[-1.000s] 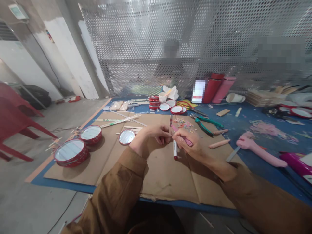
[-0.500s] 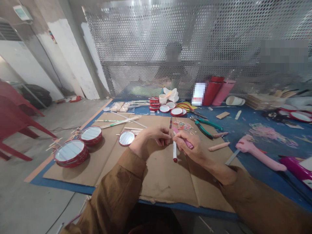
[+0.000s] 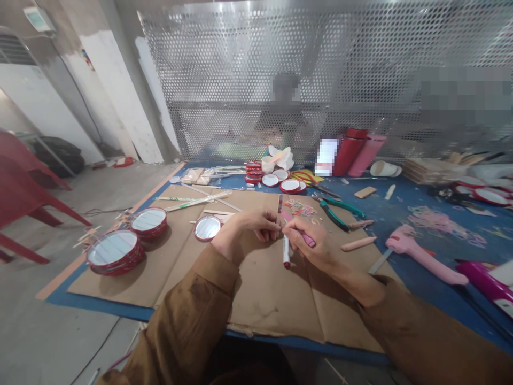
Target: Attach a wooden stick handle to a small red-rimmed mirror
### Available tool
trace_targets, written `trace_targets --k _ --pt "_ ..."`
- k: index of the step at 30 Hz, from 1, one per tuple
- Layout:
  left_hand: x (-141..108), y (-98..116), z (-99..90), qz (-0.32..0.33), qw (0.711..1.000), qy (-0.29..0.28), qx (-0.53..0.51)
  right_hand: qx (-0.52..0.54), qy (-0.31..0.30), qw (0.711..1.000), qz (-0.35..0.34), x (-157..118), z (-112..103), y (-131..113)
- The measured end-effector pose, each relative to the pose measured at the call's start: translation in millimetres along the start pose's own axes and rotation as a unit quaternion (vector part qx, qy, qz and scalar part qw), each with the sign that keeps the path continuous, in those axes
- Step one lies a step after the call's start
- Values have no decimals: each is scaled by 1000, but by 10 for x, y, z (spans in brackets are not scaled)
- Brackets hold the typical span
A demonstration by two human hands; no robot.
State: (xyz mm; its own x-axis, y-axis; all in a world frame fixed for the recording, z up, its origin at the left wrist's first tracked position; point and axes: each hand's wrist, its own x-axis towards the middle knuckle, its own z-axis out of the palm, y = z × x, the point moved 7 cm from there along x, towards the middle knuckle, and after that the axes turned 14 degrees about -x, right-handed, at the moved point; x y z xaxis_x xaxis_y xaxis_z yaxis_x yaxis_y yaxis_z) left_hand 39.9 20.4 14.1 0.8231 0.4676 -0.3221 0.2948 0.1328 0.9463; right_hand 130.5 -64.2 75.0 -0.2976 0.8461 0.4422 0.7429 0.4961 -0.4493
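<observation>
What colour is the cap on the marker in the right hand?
The cap is red, in the head view.

1. You've got bright, fairly even indoor light; no clear source in frame.
2. Glare streaks along the top of the perforated metal screen [image 3: 320,64], upper middle.
3. Soft shadows lie under your left hand [image 3: 248,227] and right hand [image 3: 306,240] on the cardboard sheet [image 3: 272,310], and beside the red-rimmed round mirror [image 3: 114,252], lower left.
4. Your marker pen [image 3: 286,255] looks fairly sharp, no heavy motion blur.
5. Wide-angle bending at the edges: the white-painted pillar [image 3: 116,91] leans, upper left.
6. Pixelated blocks cover patches at upper middle and upper right.
</observation>
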Motion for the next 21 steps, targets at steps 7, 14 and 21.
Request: trace_targets --k 7,14,21 --pt "13 -14 -11 4 1000 -2 -3 -11 -10 1000 -2 0 22 11" --pt "-10 22 -4 10 1000 0 2 -14 -16 1000 -4 -5 18 -17" --pt "-25 37 19 9 1000 -2 -2 -5 -5 1000 4 -17 16 37"
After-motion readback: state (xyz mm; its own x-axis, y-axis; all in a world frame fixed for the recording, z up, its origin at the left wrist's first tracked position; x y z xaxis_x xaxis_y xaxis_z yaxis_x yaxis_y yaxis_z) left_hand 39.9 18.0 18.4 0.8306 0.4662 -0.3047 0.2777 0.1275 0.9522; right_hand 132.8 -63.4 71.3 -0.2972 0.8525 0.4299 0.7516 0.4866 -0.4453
